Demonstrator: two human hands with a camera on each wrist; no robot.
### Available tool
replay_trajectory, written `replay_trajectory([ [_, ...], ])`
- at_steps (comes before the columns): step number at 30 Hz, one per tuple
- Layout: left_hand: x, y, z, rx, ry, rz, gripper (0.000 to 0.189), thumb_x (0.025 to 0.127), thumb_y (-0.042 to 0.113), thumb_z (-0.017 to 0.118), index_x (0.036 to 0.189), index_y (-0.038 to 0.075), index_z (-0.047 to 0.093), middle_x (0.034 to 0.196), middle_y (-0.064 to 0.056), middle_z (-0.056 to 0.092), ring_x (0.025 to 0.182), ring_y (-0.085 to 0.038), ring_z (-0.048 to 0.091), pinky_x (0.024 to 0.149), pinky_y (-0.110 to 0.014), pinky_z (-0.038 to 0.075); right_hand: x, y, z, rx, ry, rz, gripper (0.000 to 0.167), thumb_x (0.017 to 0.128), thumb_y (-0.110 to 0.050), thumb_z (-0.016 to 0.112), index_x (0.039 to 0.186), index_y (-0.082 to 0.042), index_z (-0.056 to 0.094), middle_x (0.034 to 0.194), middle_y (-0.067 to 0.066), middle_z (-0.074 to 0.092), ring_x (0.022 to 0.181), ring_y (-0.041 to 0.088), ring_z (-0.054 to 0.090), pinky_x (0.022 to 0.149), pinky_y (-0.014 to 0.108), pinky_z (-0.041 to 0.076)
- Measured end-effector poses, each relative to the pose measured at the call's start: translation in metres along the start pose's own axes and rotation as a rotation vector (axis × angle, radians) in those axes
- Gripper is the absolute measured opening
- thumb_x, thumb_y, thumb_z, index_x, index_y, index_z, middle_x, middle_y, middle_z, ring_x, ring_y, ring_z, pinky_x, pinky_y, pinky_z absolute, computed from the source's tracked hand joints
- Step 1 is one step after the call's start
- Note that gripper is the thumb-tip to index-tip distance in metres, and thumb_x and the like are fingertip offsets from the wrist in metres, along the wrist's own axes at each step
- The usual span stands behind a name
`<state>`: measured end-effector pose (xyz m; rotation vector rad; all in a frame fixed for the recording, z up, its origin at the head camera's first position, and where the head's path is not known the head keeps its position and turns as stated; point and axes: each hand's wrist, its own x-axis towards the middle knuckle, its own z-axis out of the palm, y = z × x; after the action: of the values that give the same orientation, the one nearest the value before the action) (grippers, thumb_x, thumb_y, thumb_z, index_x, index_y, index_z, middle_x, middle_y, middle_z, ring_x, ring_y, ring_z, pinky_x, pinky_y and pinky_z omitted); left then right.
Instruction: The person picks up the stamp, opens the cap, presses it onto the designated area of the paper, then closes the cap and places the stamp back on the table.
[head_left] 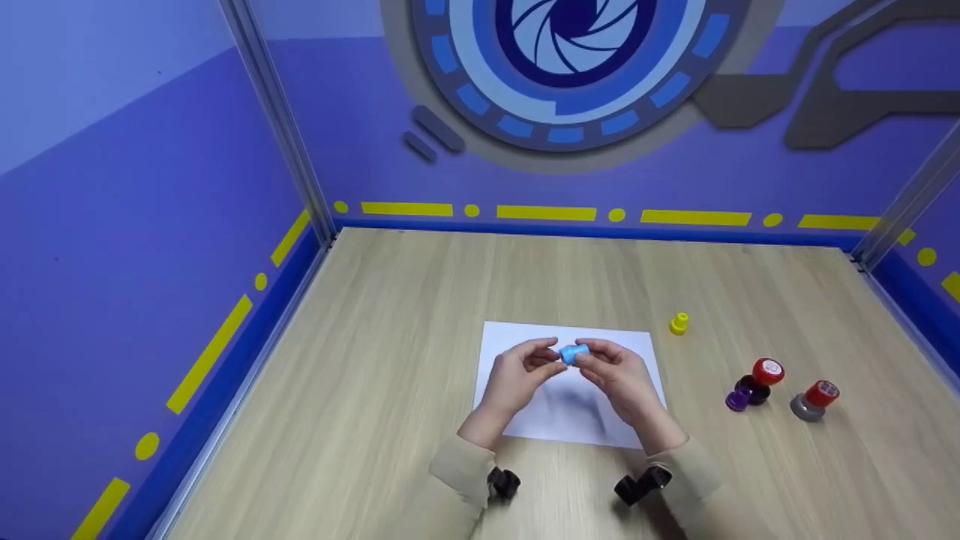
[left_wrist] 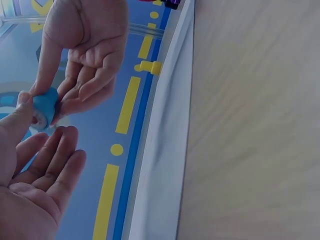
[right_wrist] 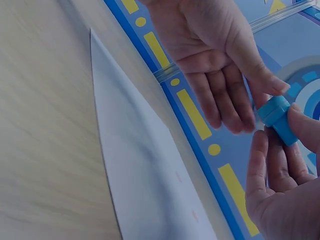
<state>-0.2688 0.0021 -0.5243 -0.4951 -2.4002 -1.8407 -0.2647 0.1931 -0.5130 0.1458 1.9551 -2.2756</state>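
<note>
A small light-blue toy stamp point(head_left: 574, 354) is held above a white sheet of paper point(head_left: 555, 420). My right hand point(head_left: 619, 375) pinches its narrow handle between thumb and fingers. At the wide end, my left hand point(head_left: 517, 379) has its thumb and index finger on the rim, its other fingers loosely spread. In the left wrist view, the wide end of the blue stamp point(left_wrist: 45, 106) faces the left thumb. The right wrist view shows the blue stamp point(right_wrist: 277, 117) tilted, with a seam around its broad part.
Right of the paper stands a yellow stamp point(head_left: 679, 324). Farther right are a purple piece point(head_left: 737, 400), a red-topped dark stamp point(head_left: 768, 371) and a red-and-grey stamp point(head_left: 814, 400). Blue-purple walls point(head_left: 300, 135) enclose the wooden table point(head_left: 375, 360) at the back and sides.
</note>
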Motion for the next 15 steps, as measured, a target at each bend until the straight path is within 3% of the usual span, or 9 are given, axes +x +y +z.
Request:
replay_trajectory([
  [5, 0.001, -0.002, -0.013, 0.201, -0.044, -0.037, 0.044, 0.089, 0.017, 0.081, 0.130, 0.005, 0.069, 0.115, -0.010, 0.075, 0.111, -0.023, 0.072, 0.097, -0.031, 0.059, 0.003, -0.010, -0.018, -0.097, 0.004, -0.049, 0.037, 0.097, -0.002, 0.069, 0.131, 0.011, 0.060, 0.097, -0.010, 0.074, 0.089, 0.002, 0.068, 0.087, 0.021, 0.061],
  [11, 0.001, -0.005, -0.020, 0.446, -0.115, -0.188, 0.052, 0.091, 0.020, 0.079, 0.139, 0.006, 0.063, 0.141, -0.012, 0.064, 0.136, -0.030, 0.058, 0.116, -0.043, 0.047, 0.008, -0.027, -0.047, -0.277, 0.050, -0.132, 0.040, 0.096, -0.009, 0.072, 0.131, 0.010, 0.062, 0.099, -0.012, 0.076, 0.091, -0.002, 0.069, 0.086, 0.015, 0.058],
  [15, 0.002, -0.007, -0.023, 0.541, -0.158, -0.283, 0.063, 0.090, 0.023, 0.081, 0.145, 0.005, 0.056, 0.156, -0.017, 0.051, 0.149, -0.034, 0.044, 0.124, -0.046, 0.037, 0.012, -0.040, -0.066, -0.460, 0.096, -0.172, 0.042, 0.098, -0.019, 0.073, 0.130, 0.006, 0.064, 0.111, -0.001, 0.077, 0.092, -0.006, 0.066, 0.086, 0.011, 0.056],
])
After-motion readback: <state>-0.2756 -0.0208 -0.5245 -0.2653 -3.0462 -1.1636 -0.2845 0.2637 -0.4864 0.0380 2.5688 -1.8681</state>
